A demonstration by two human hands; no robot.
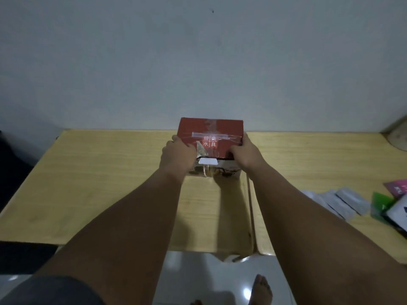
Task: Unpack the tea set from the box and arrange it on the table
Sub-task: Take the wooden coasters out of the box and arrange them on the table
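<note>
Red rectangular cardboard box [211, 137], taped shut, stands on the pale wooden table [99, 183], between both hands. Left hand [178, 154] grips its left side; right hand [245, 154] grips its right side.

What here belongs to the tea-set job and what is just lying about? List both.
For the job: red box, left hand, right hand, table.

Lying about: white packets, green packet, purple card.
</note>
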